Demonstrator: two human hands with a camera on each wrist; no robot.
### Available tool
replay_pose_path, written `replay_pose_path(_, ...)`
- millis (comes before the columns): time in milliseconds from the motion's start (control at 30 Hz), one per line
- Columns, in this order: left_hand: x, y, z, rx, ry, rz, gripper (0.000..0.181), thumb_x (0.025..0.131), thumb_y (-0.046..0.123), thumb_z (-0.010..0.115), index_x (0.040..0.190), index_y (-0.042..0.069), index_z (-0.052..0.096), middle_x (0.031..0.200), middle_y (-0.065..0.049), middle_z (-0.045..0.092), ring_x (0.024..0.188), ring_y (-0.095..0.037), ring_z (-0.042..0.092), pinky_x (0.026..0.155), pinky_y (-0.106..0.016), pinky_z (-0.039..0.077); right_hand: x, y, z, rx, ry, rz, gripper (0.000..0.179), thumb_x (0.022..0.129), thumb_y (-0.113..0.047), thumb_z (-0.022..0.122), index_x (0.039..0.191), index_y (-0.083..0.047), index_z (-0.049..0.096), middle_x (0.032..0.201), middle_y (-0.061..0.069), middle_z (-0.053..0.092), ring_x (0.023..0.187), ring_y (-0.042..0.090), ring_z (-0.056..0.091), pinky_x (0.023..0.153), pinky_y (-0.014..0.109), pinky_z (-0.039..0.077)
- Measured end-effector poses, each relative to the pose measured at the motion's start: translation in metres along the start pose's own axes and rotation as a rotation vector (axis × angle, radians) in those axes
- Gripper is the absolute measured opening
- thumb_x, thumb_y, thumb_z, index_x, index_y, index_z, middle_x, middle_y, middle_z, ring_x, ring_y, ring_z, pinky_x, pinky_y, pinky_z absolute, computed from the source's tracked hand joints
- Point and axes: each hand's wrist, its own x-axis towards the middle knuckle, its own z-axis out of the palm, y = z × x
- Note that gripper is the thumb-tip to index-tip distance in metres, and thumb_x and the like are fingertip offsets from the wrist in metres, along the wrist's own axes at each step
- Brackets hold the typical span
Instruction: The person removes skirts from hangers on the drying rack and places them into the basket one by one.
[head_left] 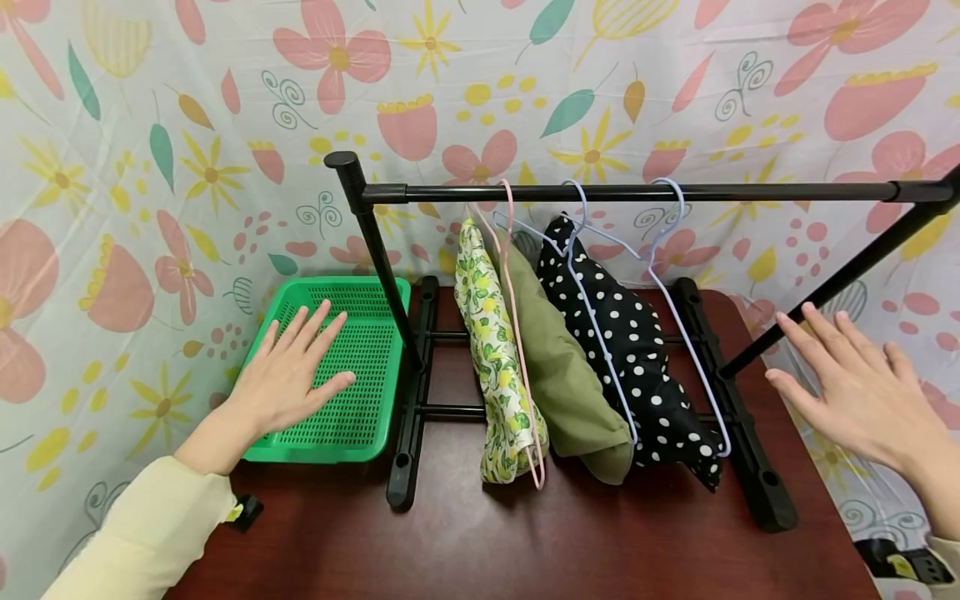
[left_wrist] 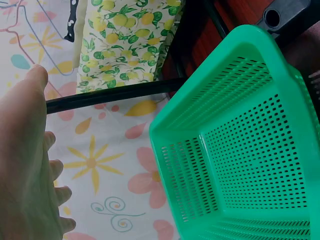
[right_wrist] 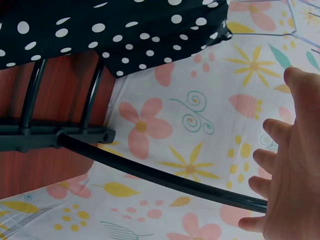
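My left hand (head_left: 288, 379) hovers over the green plastic basket (head_left: 322, 454), palm down with fingers spread, holding nothing. Out past the right post of the black clothes rack (head_left: 780, 192), my right hand (head_left: 855, 392) is held up, also with spread, unoccupied fingers. From the rack's bar hang a pink hanger (head_left: 517, 325), a blue hanger (head_left: 596, 327) and a second blue hanger (head_left: 687, 346). Among them hang a lemon-print cloth item (head_left: 491, 358), an olive-green one (head_left: 558, 358) and a black one with white dots (head_left: 630, 333). In the left wrist view, the basket (left_wrist: 260, 150) shows its perforated inside.
The rack's feet (head_left: 402, 475) stand on a dark reddish-brown table (head_left: 465, 550). A flower-print curtain (head_left: 225, 125) closes in the back and sides. The rack's left post rises beside the basket's right rim.
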Motion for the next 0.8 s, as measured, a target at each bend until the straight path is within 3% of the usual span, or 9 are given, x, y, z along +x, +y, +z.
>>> replay_pose_path(133,0.000,-0.001,-0.004,0.001,-0.024,-0.007,0.075,0.091,0.059,0.039,0.149,0.028,0.003,0.156,-0.002,0.000,0.142,-0.032,0.004,0.109,-0.058,0.005,-0.001,-0.002,-0.003,0.003,-0.002,0.002,0.071,0.095,-0.045,0.043,0.149,-0.019,0.006,0.154,0.015,-0.001,0.138,0.038,-0.010,0.100,0.069,-0.006)
replay_pose_path(333,0.002,-0.004,-0.015,0.003,-0.006,-0.020,0.075,0.091,0.059,0.038,0.149,0.029,0.001,0.156,-0.001,-0.003,0.142,-0.032,0.004,0.109,-0.059,0.006,0.005,-0.008,-0.009,0.014,0.028,-0.030,0.070,0.094,-0.043,0.045,0.149,-0.018,0.009,0.153,0.016,0.006,0.139,0.039,-0.001,0.094,0.069,0.014)
replay_pose_path(467,0.002,-0.005,-0.020,0.005,0.037,-0.015,0.075,0.091,0.058,0.040,0.149,0.027,0.004,0.156,-0.003,0.002,0.140,-0.034,0.010,0.108,-0.059,0.010,0.009,-0.011,-0.014,0.023,0.067,-0.058,0.069,0.093,-0.041,0.048,0.149,-0.018,0.015,0.151,0.019,0.017,0.135,0.045,0.016,0.090,0.067,0.022)
replay_pose_path(600,0.002,-0.005,-0.022,0.001,0.101,0.004,0.075,0.090,0.056,0.044,0.149,0.024,0.010,0.155,-0.005,0.009,0.138,-0.036,0.017,0.106,-0.059,0.015,0.013,-0.014,-0.020,0.053,0.073,-0.070,0.066,0.093,-0.039,0.050,0.148,-0.018,0.021,0.147,0.021,0.027,0.121,0.051,0.034,0.083,0.068,0.029)
replay_pose_path(700,0.003,-0.005,-0.022,-0.012,0.151,0.019,0.075,0.089,0.054,0.048,0.149,0.023,0.014,0.154,-0.006,0.015,0.136,-0.037,0.022,0.105,-0.059,0.018,0.016,-0.019,-0.026,0.086,0.055,-0.065,0.065,0.093,-0.038,0.051,0.147,-0.018,0.023,0.145,0.023,0.030,0.115,0.053,0.036,0.082,0.067,0.029)
replay_pose_path(800,0.004,-0.005,-0.021,-0.023,0.197,0.035,0.075,0.088,0.051,0.052,0.148,0.021,0.018,0.152,-0.008,0.020,0.134,-0.038,0.026,0.104,-0.058,0.021,0.017,-0.025,-0.031,0.127,0.043,-0.065,0.066,0.091,-0.039,0.053,0.147,-0.015,0.026,0.143,0.024,0.032,0.118,0.053,0.034,0.090,0.066,0.025)
